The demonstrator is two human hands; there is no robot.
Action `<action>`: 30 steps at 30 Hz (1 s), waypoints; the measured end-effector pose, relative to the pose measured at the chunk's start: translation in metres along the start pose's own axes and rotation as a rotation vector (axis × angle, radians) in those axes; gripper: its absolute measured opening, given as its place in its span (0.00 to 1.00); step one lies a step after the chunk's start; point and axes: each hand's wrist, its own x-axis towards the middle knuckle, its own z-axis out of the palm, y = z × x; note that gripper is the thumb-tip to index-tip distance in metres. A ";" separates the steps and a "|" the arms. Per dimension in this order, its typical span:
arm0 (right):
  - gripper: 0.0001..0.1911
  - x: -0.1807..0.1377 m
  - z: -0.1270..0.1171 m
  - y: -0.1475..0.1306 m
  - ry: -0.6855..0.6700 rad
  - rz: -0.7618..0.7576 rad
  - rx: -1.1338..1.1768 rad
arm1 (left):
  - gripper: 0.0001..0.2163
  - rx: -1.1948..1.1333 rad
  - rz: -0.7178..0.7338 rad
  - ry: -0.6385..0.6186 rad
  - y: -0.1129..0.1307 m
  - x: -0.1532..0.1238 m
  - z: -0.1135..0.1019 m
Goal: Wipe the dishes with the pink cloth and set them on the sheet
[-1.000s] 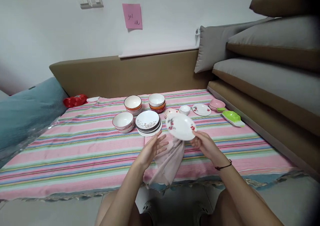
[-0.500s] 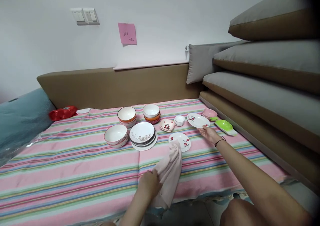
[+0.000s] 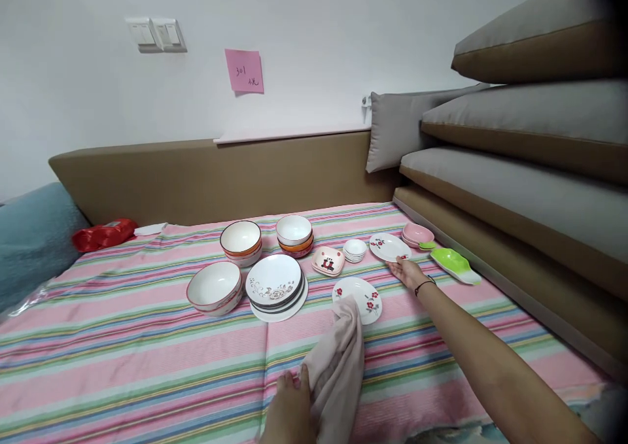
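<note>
My left hand is closed on a pale pink cloth, low in the middle of the view. The cloth's upper end lies over the near edge of a white plate with red flowers. Farther right, my right hand grips the near rim of a second flowered plate. Just left of that plate are a stack of small white dishes and a square dish with a cartoon print. On its right stand pink bowls and a green leaf-shaped dish.
Stacked plates and several bowl stacks, among them a red-rimmed bowl, stand on the striped cloth. Thick cushions are piled along the right side. A red package lies at the far left.
The view has shifted a little, so the dishes appear slightly lower and closer. My right hand still holds the plate's rim, and my left hand keeps the cloth.
</note>
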 end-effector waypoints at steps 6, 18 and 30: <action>0.14 0.014 0.001 -0.004 0.056 0.004 -0.026 | 0.42 -0.005 0.017 -0.051 -0.001 0.004 0.003; 0.15 0.022 -0.001 -0.004 0.141 0.017 -0.291 | 0.45 -0.052 -0.062 -0.058 0.007 0.006 -0.004; 0.16 0.013 -0.007 0.007 0.089 -0.088 -0.504 | 0.47 -0.085 0.007 -0.015 0.005 0.005 -0.003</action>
